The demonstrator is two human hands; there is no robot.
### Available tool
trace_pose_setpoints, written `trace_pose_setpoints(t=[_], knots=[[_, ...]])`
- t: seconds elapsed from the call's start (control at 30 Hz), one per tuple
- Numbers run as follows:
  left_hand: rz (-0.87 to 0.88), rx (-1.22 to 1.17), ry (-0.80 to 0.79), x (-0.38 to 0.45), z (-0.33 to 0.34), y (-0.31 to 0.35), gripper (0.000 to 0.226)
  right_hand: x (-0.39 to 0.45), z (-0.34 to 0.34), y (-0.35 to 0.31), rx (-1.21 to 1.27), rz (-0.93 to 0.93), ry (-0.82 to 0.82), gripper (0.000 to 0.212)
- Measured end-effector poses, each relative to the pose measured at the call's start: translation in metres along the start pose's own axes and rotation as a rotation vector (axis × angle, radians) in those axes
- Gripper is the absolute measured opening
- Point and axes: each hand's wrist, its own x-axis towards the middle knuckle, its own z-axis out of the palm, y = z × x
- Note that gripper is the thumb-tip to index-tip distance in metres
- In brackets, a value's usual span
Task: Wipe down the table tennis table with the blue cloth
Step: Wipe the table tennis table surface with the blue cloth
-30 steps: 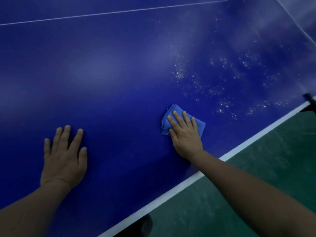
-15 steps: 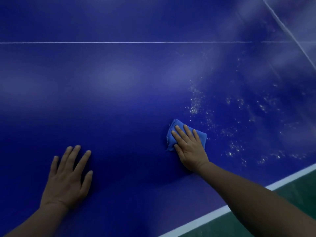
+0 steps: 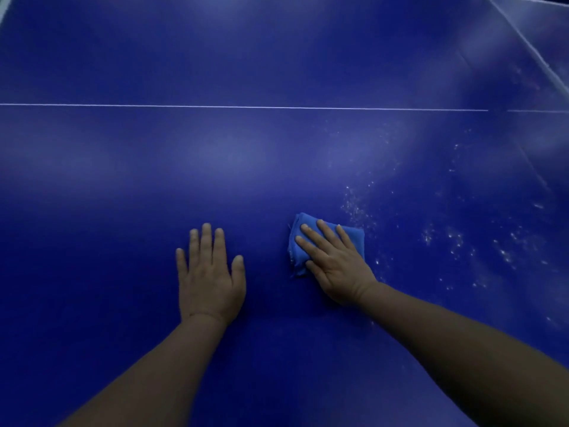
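1. We see the table [image 3: 123, 186] filling almost the whole view, a dark blue top with soft pale reflections across its middle.
2. We see a thin white line [image 3: 246, 106] crossing the table from its left edge toward the right, well beyond both hands.
3. We find the left hand [image 3: 211, 277] lying palm down on the bare table, near the middle of the view. Its fingers are straight and slightly spread, the thumb out to the right, and it holds nothing. Its forearm comes in from the lower left.
4. We see a strip of bare table between the two hands; they are near each other but do not touch.
5. We find the cloth [image 3: 351, 238], folded into a thick pad, lying flat on the table just right of the left hand.
6. We see the right hand [image 3: 334, 266] resting on top of the cloth, palm down. Its fingers are extended and pressed flat on the fabric, not curled round it; the folded left edge and the far right corner of the cloth show beyond the hand. Its forearm comes in from the lower right.
7. We see white specks [image 3: 354, 208] scattered on the table, starting just beyond the cloth's right corner and spreading on toward the right edge.
8. We see a pale diagonal line [image 3: 529, 44] running across the far right corner of the table.
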Motion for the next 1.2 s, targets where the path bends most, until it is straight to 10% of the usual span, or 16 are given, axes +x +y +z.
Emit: trace_pose_setpoints(t=[0.23,0.5,0.7,0.93,1.2], knots=[[-0.133,0.088,0.01,0.008,0.015,0.014,0.076,0.112,-0.03,0.079,-0.001,-0.085,-0.048,0.061],[-0.121,0.117,0.041,0.009,0.021,0.009,0.067,0.205,-0.043,0.102,0.065,0.233,0.074,0.054],[-0.112,0.152,0.045,0.009,0.026,0.007,0.066,0.172,-0.037,0.083,0.053,-0.126,-0.037,0.062],[-0.083,0.182,0.067,0.01,0.027,0.006,0.065,0.232,-0.045,0.122,0.056,0.416,0.136,0.054],[-0.082,0.184,0.079,0.011,0.026,0.006,0.066,0.256,-0.049,0.104,0.032,0.249,0.09,0.053]])
